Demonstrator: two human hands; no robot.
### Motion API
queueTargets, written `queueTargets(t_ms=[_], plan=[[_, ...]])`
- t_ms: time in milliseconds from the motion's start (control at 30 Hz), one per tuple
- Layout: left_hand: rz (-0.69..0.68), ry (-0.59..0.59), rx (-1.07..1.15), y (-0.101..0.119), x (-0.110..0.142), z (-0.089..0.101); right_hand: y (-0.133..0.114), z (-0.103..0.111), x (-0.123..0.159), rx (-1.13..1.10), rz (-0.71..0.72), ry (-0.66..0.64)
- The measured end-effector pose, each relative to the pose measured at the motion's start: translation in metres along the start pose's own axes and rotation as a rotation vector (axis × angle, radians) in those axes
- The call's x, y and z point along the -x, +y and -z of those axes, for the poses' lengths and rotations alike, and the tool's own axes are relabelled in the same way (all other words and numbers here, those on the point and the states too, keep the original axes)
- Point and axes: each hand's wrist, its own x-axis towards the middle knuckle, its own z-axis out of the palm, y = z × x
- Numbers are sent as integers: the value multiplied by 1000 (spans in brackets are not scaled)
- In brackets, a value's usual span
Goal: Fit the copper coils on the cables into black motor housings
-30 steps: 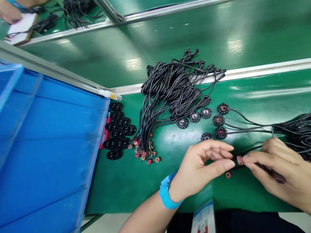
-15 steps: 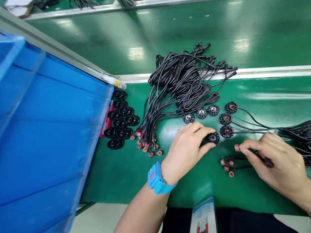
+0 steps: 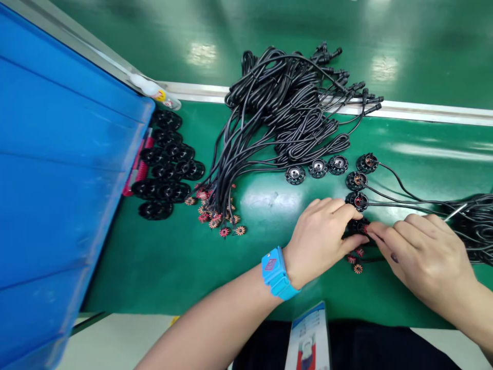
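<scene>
A black wheel (image 3: 354,226) is gripped at its edge between the thumb and fingers of the left hand (image 3: 323,231), just above the green bench (image 3: 185,280). A red coil (image 3: 365,229) is pinched by the fingertips of the right hand (image 3: 427,254) and is held at the wheel's open side; how far it is seated cannot be told. A thin metal rod (image 3: 456,211) is also kept in the right hand, its shaft pointing up and away.

Just beyond the held wheel, three wired wheels (image 3: 356,181) are set in a column, their cables led rightward to a dark cable bundle (image 3: 479,221). Loose coils (image 3: 358,268) are partly covered by the hands. To the left, three silver-centred wheels (image 3: 318,168) are lined up beside a large cable heap (image 3: 285,113), whose coil ends (image 3: 215,216) are gathered nearer the bench's front. Stacked wheels (image 3: 169,162) are placed beside a blue bin (image 3: 57,180). A blue band (image 3: 278,275) is worn on the left wrist.
</scene>
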Motion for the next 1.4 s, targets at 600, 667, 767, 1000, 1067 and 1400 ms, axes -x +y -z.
queueTargets(t_ms=[600, 667, 767, 1000, 1067, 1400], plan=[[20, -2, 26, 4, -3, -6, 4, 20, -14, -24, 18, -105], [28, -9, 34, 5, -3, -5, 6, 19, -13, -18, 61, -101], [31, -13, 43, 6, -3, -5, 8, 18, -14, 7, 92, -110], [28, -16, 42, 5, -4, -4, 5, 23, -29, 34, 60, -189], [29, -20, 40, 5, -4, -3, 6, 25, -29, 15, 58, -219], [14, -12, 51, 4, -3, -3, 11, 28, 16, -198, -50, -225]])
